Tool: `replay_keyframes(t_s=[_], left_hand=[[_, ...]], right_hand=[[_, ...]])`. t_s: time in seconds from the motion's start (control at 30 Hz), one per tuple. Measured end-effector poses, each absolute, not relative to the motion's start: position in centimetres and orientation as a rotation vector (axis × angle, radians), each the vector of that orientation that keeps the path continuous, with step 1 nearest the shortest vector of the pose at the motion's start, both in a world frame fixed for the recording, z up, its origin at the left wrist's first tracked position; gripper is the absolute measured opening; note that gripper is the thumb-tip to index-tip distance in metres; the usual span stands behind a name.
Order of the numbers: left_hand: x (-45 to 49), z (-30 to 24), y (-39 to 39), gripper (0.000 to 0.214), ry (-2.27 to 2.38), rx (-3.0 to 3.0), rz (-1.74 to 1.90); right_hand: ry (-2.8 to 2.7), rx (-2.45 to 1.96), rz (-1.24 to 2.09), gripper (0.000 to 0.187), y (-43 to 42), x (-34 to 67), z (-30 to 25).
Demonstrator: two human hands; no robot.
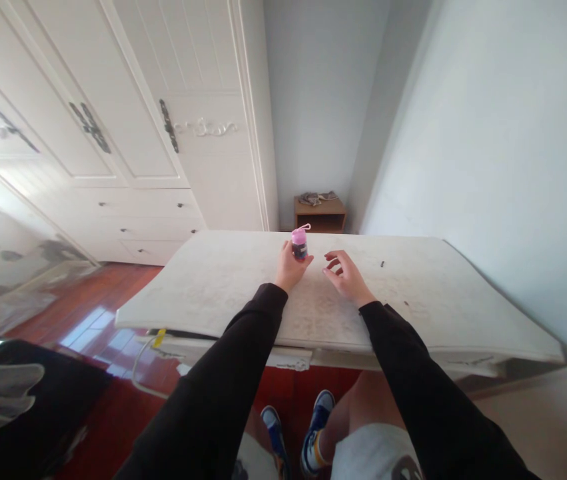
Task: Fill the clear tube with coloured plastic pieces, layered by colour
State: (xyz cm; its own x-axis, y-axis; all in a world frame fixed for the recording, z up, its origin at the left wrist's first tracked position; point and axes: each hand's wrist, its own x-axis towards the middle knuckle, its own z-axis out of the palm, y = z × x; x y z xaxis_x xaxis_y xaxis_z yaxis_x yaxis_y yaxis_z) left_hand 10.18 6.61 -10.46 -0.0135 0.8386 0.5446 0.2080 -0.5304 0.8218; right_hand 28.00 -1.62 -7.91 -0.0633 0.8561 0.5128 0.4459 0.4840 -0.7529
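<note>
My left hand [290, 267] grips a small clear jar [300, 245] with a pink lid and dark contents, standing upright on the white table [223, 287]. Fingers and thumb wrap round the jar's lower half. My right hand [346, 275] hovers just to the right of it over the tabletop, fingers loosely curled and apart, holding nothing. Both arms wear black sleeves.
A small dark speck [382, 264] lies on the table to the right of my hands. A low wooden nightstand [320, 215] with something on it stands in the far corner. White wardrobe doors [128, 120] fill the left. The pale wall [503, 147] runs along the table's right side.
</note>
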Motion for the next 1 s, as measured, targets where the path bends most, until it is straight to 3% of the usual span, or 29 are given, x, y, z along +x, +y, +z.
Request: replay_keyframes(t_s=[0.83, 1.0], left_hand=[[10.8, -10.3, 7.2, 0.049, 1.064, 1.938, 1.308], [10.8, -11.5, 7.9, 0.075, 1.004, 1.920, 1.335]], right_hand=[[-1.792, -1.256, 0.515, 0.022, -1.0, 28.3, -8.8], [-1.766, -1.275, 0.510, 0.023, -0.9, 28.4, -8.9]])
